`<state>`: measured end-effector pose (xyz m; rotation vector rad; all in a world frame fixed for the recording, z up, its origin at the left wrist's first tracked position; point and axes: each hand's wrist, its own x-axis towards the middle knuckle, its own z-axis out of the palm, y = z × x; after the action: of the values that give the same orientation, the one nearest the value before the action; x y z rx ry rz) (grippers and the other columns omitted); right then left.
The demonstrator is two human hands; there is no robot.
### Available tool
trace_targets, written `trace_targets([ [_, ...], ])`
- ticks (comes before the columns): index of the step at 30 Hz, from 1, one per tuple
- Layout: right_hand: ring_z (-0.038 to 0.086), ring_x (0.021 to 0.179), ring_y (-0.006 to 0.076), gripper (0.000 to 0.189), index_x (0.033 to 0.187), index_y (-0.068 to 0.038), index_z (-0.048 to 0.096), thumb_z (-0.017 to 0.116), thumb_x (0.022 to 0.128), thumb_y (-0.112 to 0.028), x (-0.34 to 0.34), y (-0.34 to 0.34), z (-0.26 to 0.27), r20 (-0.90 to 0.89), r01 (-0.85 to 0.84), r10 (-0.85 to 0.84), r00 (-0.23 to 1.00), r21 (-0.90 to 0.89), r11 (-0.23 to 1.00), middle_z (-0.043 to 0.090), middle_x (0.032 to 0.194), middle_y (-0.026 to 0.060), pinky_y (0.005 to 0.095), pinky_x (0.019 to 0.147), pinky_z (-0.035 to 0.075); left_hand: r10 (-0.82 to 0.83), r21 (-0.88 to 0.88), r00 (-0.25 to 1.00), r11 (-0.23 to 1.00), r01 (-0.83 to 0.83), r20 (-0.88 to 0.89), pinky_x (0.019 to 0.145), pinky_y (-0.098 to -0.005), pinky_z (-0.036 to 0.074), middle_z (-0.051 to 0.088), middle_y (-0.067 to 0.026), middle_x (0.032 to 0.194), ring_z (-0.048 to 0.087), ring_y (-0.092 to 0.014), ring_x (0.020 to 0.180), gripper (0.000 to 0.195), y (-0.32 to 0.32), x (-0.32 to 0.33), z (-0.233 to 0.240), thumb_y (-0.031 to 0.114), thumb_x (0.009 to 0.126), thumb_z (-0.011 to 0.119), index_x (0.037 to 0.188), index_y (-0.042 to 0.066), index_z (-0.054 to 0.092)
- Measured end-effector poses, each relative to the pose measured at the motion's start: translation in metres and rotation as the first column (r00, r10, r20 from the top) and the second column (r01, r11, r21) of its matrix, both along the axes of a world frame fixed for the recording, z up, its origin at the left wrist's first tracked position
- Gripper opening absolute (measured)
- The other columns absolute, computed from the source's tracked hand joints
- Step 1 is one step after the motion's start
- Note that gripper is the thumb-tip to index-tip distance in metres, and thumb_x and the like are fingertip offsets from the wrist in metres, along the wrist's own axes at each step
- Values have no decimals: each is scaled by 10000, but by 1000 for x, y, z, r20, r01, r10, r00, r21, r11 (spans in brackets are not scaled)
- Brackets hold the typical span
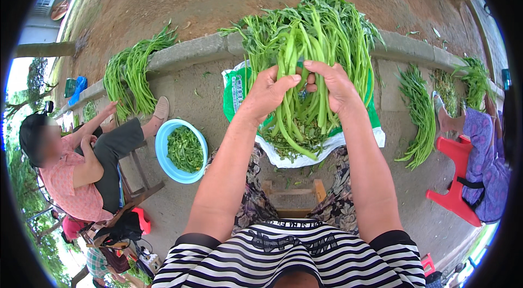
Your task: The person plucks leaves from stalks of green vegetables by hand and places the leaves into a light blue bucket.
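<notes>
Both hands grip green stems of a leafy vegetable that looks like water spinach [292, 53]. My left hand [267, 91] closes around several stems, its thumb lying across them. Close by on the right, my right hand [335, 86] pinches more stems between thumb and fingers. The lower stem ends hang toward me over a green and white plastic sack [376, 131], where loose cut leaves [286, 147] lie. Behind the hands, a large pile of the same greens [314, 8] drapes over the concrete curb. Part of the fingers is hidden by the stems.
A light blue basin [159, 153] of cut greens stands at left. More bundles lie on the curb [196, 52] at left and on the pavement [421, 116] at right. A seated person [75, 173] is at left; another person's legs [482, 153] and a red stool [455, 173] are at right.
</notes>
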<state>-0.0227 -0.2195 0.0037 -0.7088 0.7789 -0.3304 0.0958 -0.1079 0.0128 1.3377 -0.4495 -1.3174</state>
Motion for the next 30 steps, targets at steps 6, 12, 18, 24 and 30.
trace_targets([
  [6,558,579,161,206,833,0,569,656,714,-144,-10,-23,-11,-10,165,-166,986,-23,986,604,713,98,278,518,460,313,37,943,950,-310,-114,676,-310,492,594,-71,866,577,-176,743,222,8,31,-12,153,856,487,1010,7,551],
  [12,584,624,175,185,844,17,549,618,743,-122,-26,-45,-5,216,264,-259,941,7,965,600,707,111,294,586,500,527,79,846,849,-522,-79,603,-302,465,587,-51,814,554,-163,691,204,20,53,-13,156,845,495,980,17,556],
  [18,514,615,144,193,888,30,523,611,759,-82,-52,-64,17,560,490,-420,714,29,871,549,758,95,253,563,499,706,54,704,708,-704,-74,593,-298,449,578,-47,784,545,-158,674,187,30,72,-16,154,831,497,943,19,559],
  [24,546,597,143,184,856,-5,520,631,754,-109,-18,-34,-31,159,149,-180,971,189,971,551,701,68,264,584,511,614,116,783,789,-604,-101,551,-291,452,588,-64,795,552,-160,651,188,28,63,-17,181,838,528,925,17,555],
  [30,531,568,142,230,929,23,535,649,759,-82,-4,-10,-13,226,61,-120,967,253,966,562,714,77,258,522,472,385,91,877,922,-376,-288,594,-308,499,611,-118,881,579,-181,699,229,14,40,-22,116,849,499,1037,-14,491],
])
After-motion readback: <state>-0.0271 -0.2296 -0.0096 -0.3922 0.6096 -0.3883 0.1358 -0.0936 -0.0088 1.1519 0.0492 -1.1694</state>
